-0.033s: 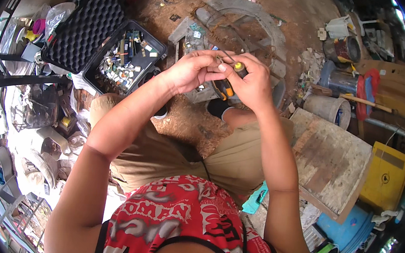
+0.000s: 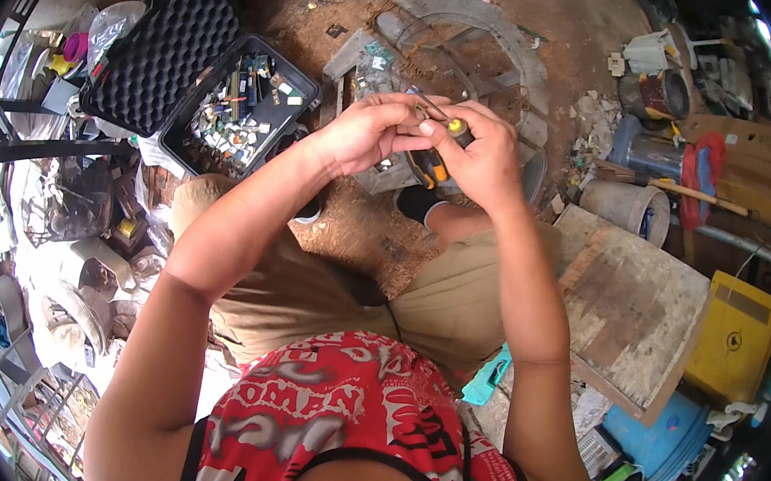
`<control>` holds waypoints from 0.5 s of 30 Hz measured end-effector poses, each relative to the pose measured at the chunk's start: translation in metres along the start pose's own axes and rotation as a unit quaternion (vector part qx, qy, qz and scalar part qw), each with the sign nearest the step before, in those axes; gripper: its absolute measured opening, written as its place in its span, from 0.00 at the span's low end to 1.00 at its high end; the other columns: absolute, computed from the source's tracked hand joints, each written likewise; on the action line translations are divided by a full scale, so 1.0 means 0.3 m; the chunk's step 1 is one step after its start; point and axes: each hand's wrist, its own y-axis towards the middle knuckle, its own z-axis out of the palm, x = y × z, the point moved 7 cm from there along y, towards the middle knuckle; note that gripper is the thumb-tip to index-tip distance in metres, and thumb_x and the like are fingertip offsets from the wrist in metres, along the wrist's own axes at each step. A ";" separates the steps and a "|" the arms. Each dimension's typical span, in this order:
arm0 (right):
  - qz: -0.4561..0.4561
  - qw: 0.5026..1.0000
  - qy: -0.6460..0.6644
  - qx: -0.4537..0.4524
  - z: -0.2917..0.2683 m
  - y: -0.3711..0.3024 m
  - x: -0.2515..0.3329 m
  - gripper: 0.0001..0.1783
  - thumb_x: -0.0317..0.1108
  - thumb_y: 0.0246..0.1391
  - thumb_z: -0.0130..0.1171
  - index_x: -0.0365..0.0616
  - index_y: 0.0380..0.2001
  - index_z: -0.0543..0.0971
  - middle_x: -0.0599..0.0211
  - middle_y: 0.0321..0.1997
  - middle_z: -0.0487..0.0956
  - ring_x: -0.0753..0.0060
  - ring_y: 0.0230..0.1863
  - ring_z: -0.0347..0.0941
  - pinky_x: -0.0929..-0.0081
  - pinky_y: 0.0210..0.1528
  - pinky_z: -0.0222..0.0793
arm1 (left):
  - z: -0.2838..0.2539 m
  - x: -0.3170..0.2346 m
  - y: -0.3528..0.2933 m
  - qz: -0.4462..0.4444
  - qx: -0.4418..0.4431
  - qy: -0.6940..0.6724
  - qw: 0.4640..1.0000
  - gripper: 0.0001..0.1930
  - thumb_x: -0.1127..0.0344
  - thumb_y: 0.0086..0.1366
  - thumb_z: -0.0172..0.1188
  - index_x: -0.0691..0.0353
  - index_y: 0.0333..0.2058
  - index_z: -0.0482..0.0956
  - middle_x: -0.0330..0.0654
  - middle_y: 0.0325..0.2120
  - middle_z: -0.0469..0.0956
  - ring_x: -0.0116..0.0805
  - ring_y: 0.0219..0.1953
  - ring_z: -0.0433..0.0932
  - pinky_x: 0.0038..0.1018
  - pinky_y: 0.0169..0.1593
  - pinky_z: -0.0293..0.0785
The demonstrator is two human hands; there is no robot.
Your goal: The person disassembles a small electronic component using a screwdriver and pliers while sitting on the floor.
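Observation:
My right hand [image 2: 487, 165] is closed around a screwdriver [image 2: 459, 132] with a black and yellow handle. Its thin shaft slants up and left, toward the fingertips of my left hand [image 2: 359, 134]. Those left fingers are pinched together on a small piece [image 2: 420, 111], mostly hidden and too small to name. Both hands meet above a grey metal frame [image 2: 527, 77] on the ground. Just below them, a tool with orange and black handles [image 2: 429, 168] shows in part; its other end is hidden.
At left, an open black case [image 2: 303, 91] with a foam-lined lid [image 2: 166, 48] holds many small circuit board pieces [image 2: 229, 121]. To my right are a worn wooden board [image 2: 628, 304], a yellow metal box [image 2: 734, 338], a blue bucket [image 2: 661, 438] and a whitish bucket [image 2: 622, 207].

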 end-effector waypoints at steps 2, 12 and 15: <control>-0.025 0.999 -0.035 0.015 0.012 -0.013 0.007 0.09 0.28 0.46 0.65 0.38 0.33 0.81 0.56 0.32 0.80 0.53 0.33 0.79 0.65 0.36 0.75 | 0.003 -0.002 -0.010 -0.012 -0.032 0.047 0.998 0.23 0.73 0.66 0.49 0.76 0.59 0.65 0.48 0.46 0.79 0.32 0.47 0.80 0.27 0.55 0.77; -0.033 0.997 -0.050 -0.047 0.028 0.007 0.011 0.08 0.27 0.43 0.62 0.39 0.30 0.78 0.55 0.29 0.78 0.50 0.31 0.78 0.63 0.33 0.74 | -0.030 -0.001 0.020 0.041 -0.108 0.093 0.989 0.13 0.72 0.61 0.60 0.76 0.42 0.80 0.49 0.41 0.82 0.32 0.40 0.82 0.26 0.46 0.81; -0.012 0.998 -0.015 -0.066 0.033 0.009 -0.005 0.06 0.27 0.46 0.62 0.39 0.30 0.78 0.57 0.28 0.79 0.55 0.30 0.78 0.66 0.32 0.73 | -0.020 -0.023 0.014 0.051 -0.093 0.102 0.989 0.15 0.73 0.61 0.59 0.76 0.45 0.79 0.48 0.42 0.81 0.32 0.41 0.82 0.26 0.47 0.81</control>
